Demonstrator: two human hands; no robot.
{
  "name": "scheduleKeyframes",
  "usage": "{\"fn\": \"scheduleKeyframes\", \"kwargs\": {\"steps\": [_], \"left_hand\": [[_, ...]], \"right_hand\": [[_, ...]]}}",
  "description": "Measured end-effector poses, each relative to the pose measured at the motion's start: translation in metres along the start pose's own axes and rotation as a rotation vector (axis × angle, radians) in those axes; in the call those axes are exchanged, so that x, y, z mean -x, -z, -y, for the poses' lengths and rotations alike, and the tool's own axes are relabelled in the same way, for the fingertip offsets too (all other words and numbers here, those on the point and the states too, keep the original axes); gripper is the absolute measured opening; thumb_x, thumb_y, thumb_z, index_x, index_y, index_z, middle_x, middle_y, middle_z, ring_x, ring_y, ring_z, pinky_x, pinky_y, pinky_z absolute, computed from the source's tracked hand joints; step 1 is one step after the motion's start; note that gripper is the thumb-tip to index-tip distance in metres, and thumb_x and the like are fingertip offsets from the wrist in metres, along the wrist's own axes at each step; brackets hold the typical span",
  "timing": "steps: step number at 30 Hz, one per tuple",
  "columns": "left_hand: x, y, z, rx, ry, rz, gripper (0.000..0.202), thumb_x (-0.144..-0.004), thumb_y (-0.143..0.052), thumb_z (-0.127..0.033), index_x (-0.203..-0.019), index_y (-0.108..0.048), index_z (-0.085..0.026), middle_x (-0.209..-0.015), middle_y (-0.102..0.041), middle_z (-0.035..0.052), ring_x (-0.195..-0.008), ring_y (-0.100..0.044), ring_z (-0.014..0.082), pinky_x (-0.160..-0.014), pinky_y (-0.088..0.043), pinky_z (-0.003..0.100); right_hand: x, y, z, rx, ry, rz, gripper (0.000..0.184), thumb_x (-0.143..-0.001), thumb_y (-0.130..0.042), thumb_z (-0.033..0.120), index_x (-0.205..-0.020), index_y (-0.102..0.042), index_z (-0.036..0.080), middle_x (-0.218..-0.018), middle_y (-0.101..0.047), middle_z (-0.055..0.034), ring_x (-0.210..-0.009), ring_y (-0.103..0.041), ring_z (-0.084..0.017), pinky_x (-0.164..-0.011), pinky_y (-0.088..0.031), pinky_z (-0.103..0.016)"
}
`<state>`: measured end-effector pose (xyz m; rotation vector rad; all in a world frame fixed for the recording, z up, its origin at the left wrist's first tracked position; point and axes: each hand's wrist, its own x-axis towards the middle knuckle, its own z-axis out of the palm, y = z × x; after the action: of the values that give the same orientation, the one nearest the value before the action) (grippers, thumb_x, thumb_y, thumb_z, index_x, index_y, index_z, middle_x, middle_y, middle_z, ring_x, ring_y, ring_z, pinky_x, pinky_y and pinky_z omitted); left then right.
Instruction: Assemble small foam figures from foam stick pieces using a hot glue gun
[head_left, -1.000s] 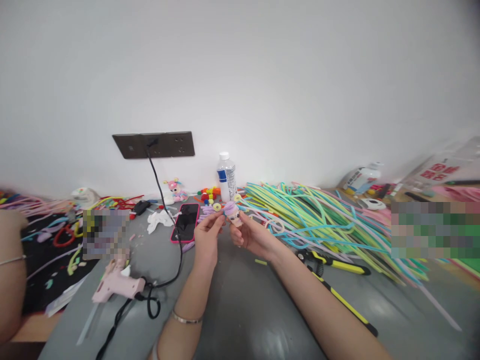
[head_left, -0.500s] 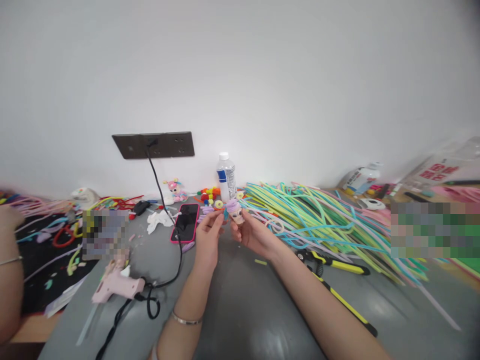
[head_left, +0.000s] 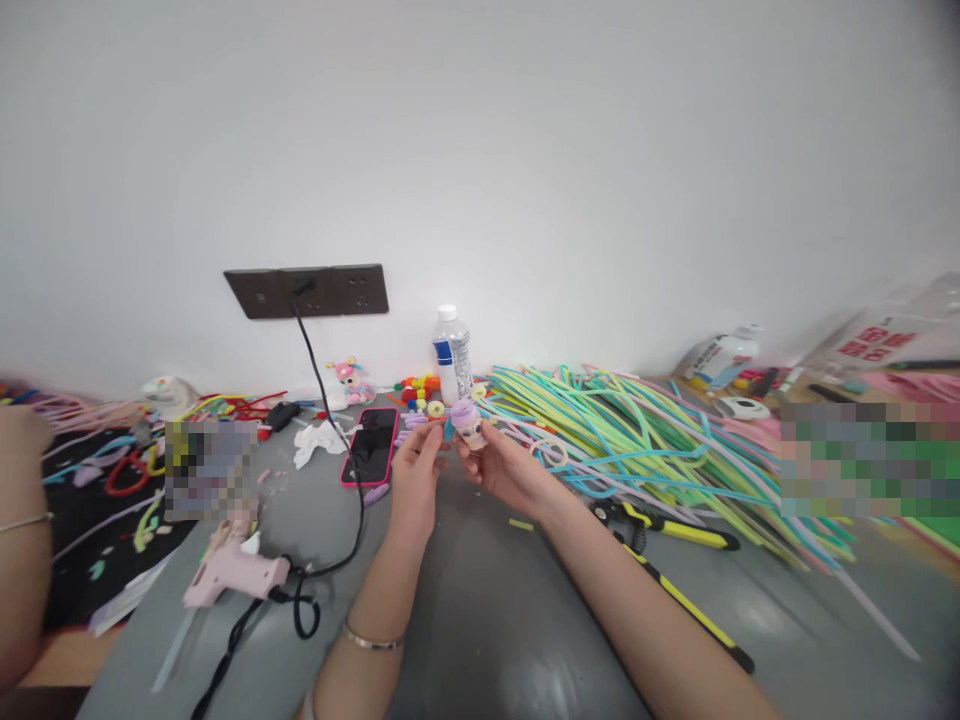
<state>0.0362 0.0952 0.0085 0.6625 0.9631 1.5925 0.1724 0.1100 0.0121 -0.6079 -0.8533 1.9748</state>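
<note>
My right hand (head_left: 510, 470) grips a small doll head (head_left: 469, 428) with purple hair and a pale face with dark eyes. Beside it, my left hand (head_left: 418, 468) is closed in a pinch on a small blue piece (head_left: 449, 430) at the left side of the hair. The piece seems to touch the head, but its shape is too small to make out. Both hands are raised above the grey table (head_left: 480, 620), in front of a clear bottle (head_left: 452, 355) with a white cap.
A phone (head_left: 373, 447) lies left of my hands, near a pink glue gun (head_left: 238, 575) with its black cord. To the right are many pastel pipe cleaners (head_left: 637, 430) and yellow-black pliers (head_left: 679, 527). A finished doll (head_left: 351, 382) stands by the wall. Another person's arm (head_left: 22, 550) is at far left.
The doll head has tilted slightly in my right hand, its face turned a little more upward. My hands stay in nearly the same place. The other person's arm has shifted slightly right.
</note>
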Motion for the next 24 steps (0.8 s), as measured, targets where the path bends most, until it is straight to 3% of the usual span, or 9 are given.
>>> {"fn": "scheduleKeyframes", "kwargs": {"steps": [3, 9, 12, 15, 18, 24], "left_hand": [[0.0010, -0.0027, -0.0011, 0.007, 0.031, 0.025, 0.050, -0.054, -0.093, -0.049, -0.090, -0.077, -0.018, -0.082, -0.071, 0.0013, -0.070, -0.062, 0.0110, -0.055, -0.044, 0.019], [0.0032, -0.0053, -0.0016, -0.005, 0.037, 0.072, 0.048, -0.056, -0.093, -0.043, -0.094, -0.074, -0.019, -0.088, -0.072, 0.0019, -0.076, -0.064, 0.0125, -0.059, -0.047, 0.021], [0.0033, -0.0048, -0.0011, 0.013, 0.000, 0.093, 0.048, -0.057, -0.093, -0.042, -0.096, -0.074, -0.020, -0.092, -0.073, 0.0024, -0.079, -0.065, 0.0134, -0.062, -0.048, 0.021], [0.0035, -0.0055, -0.0006, 0.031, -0.015, 0.118, 0.048, -0.057, -0.093, -0.040, -0.096, -0.074, -0.021, -0.095, -0.074, 0.0030, -0.081, -0.066, 0.0142, -0.064, -0.049, 0.022], [0.0044, -0.0074, 0.0002, 0.049, -0.013, 0.130, 0.047, -0.055, -0.094, -0.038, -0.094, -0.074, -0.021, -0.097, -0.075, 0.0026, -0.080, -0.067, 0.0135, -0.064, -0.050, 0.021], [0.0042, -0.0058, 0.0036, 0.029, -0.069, 0.173, 0.043, -0.058, -0.093, -0.035, -0.095, -0.076, -0.021, -0.100, -0.077, 0.0044, -0.091, -0.070, 0.0180, -0.077, -0.055, 0.027]], "right_hand": [[-0.0012, 0.0020, -0.0016, 0.012, 0.057, -0.023, 0.045, -0.069, -0.085, 0.059, -0.090, -0.069, 0.023, -0.081, -0.066, -0.0004, -0.064, -0.053, -0.012, -0.054, -0.040, -0.023], [-0.0064, 0.0082, -0.0059, 0.059, 0.184, -0.082, 0.046, -0.062, -0.089, 0.059, -0.078, -0.071, 0.020, -0.072, -0.064, -0.0002, -0.063, -0.052, -0.012, -0.055, -0.043, -0.022], [-0.0078, 0.0085, -0.0062, 0.069, 0.217, -0.090, 0.045, -0.061, -0.091, 0.056, -0.082, -0.071, 0.021, -0.073, -0.064, 0.0008, -0.063, -0.052, -0.011, -0.058, -0.045, -0.022], [-0.0084, 0.0065, -0.0061, 0.187, 0.379, -0.140, 0.043, -0.064, -0.090, 0.050, -0.089, -0.069, 0.023, -0.082, -0.067, -0.0002, -0.070, -0.058, -0.014, -0.064, -0.050, -0.025], [-0.0087, 0.0045, -0.0070, 0.321, 0.559, -0.208, 0.038, -0.064, -0.092, 0.039, -0.085, -0.064, 0.025, -0.084, -0.066, 0.0001, -0.078, -0.062, -0.018, -0.070, -0.053, -0.030], [-0.0067, 0.0039, -0.0083, 0.576, 0.847, -0.262, 0.027, -0.076, -0.082, 0.026, -0.093, -0.061, 0.025, -0.091, -0.062, -0.0011, -0.085, -0.061, -0.018, -0.075, -0.052, -0.030]]}}
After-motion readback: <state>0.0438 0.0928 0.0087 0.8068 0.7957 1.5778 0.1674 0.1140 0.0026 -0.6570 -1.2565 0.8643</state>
